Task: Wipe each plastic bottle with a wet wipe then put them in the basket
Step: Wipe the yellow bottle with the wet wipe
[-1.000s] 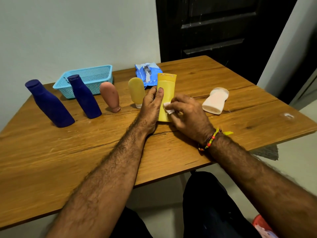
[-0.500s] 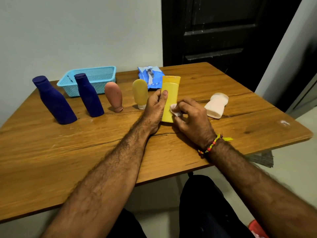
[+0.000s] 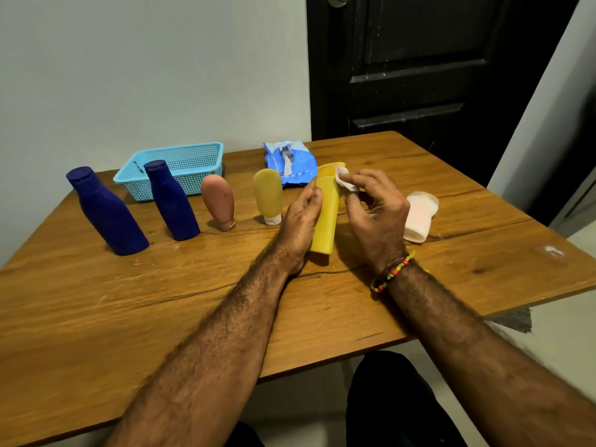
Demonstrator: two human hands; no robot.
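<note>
Six plastic bottles on wooden worktop point(image 3: 322, 317): left hand point(image 3: 298, 221) fingers grip tall yellow tube bottle point(image 3: 324, 217), right hand point(image 3: 375, 214) fingers pinch white wet wipe point(image 3: 343, 179) at its top. Left of fingers: two dark-blue bottles point(image 3: 108, 214), brown point(image 3: 219, 201), yellow point(image 3: 267, 195), one blue mesh basket point(image 3: 180, 166). White bottle point(image 3: 419, 217) right.

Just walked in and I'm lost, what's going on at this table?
A person is cleaning bottles. The left hand holds a yellow bottle on the table, while the right hand pinches a wet wipe against its top end. Five more bottles are out on the table: two blue, one brown, one pale yellow, one white. The basket looks empty so far.
</note>
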